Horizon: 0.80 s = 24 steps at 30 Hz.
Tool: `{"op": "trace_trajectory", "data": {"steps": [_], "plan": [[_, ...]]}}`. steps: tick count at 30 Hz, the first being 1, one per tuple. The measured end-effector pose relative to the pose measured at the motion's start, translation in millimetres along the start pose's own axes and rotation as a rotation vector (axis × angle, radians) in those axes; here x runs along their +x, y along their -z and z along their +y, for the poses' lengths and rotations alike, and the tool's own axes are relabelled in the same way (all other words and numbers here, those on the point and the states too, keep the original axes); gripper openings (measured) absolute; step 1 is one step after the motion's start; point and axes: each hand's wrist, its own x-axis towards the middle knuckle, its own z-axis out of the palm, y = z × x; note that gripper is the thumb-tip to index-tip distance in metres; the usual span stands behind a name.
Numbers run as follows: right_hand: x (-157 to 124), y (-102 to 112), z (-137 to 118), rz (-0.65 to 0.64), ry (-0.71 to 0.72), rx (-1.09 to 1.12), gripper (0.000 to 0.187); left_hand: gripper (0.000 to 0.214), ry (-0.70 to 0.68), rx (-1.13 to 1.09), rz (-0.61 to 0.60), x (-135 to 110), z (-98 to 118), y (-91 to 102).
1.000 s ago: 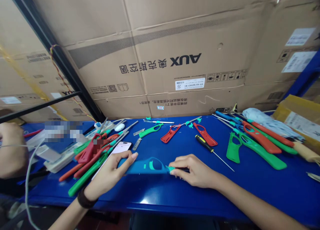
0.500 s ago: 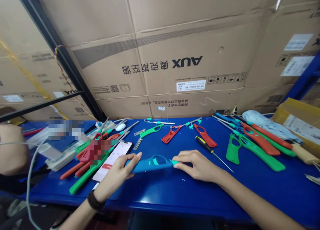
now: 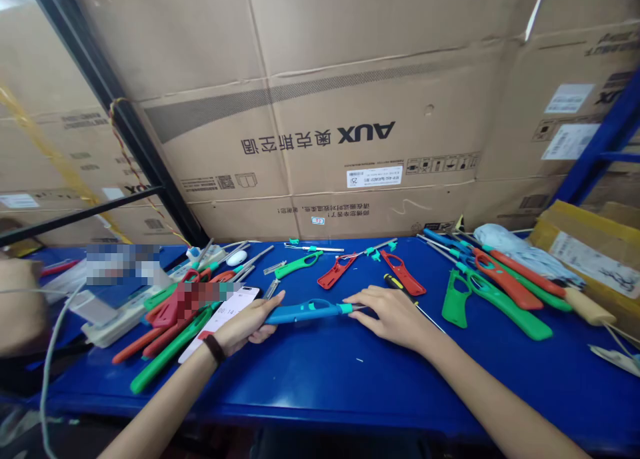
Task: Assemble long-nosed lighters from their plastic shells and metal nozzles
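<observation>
While the left hand (image 3: 247, 326) grips the blue lighter (image 3: 305, 310) by its handle, the right hand (image 3: 387, 312) pinches its teal tip, apparently just above the near table (image 3: 350, 386).

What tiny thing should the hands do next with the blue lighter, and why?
Probably the right hand should press the teal tip snugly into the blue lighter handle. The left hand braces the far end, the right fingertips pinch at that tip, and the piece lies level, low over the blue table.
</observation>
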Motion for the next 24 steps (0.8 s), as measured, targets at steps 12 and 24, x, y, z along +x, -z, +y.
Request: {"op": "trace_trajectory", "data": {"steps": [12, 24], "plan": [[-2, 5, 10, -0.107, -0.158, 0.004, 0.025, 0.06, -0.186, 0.178, -0.005, 16, -10, 11.6], [-3, 8, -8, -0.11, 0.045, 0.147, 0.02, 0.034, -0.602, 0.646, 0.203, -12, -14, 17.5]]}}
